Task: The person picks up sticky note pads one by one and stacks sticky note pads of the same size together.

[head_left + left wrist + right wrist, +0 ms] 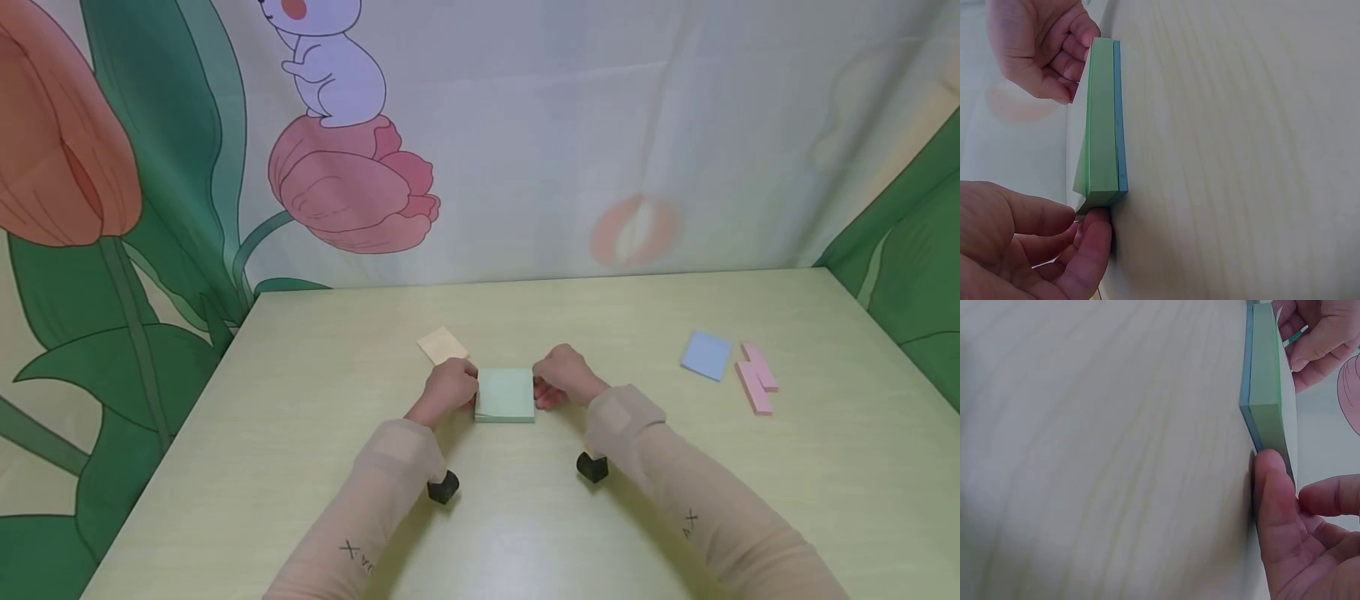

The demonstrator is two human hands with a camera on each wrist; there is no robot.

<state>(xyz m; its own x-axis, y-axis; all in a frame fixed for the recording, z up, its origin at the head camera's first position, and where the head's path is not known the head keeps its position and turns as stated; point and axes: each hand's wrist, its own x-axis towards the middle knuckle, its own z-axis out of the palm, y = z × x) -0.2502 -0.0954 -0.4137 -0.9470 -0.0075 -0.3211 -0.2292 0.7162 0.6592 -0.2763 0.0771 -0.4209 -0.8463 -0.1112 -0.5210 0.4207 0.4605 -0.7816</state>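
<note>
Just below mid-frame we see a green sticky-note pad (506, 394) lying on a blue pad (1120, 119); the left hand (447, 387) grips its left edge with curled fingers, the right hand (567, 375) likewise its right edge.

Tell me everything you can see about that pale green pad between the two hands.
The pale green pad is a thick, squarish block that looks like stacked paper notes, with a plain top and straight, layered-looking sides. It lies flat on a thinner blue layer, above the pale table. Its top sheet lifts slightly near the left end. The left hand and the right hand hold it at its left and right sides.
</note>
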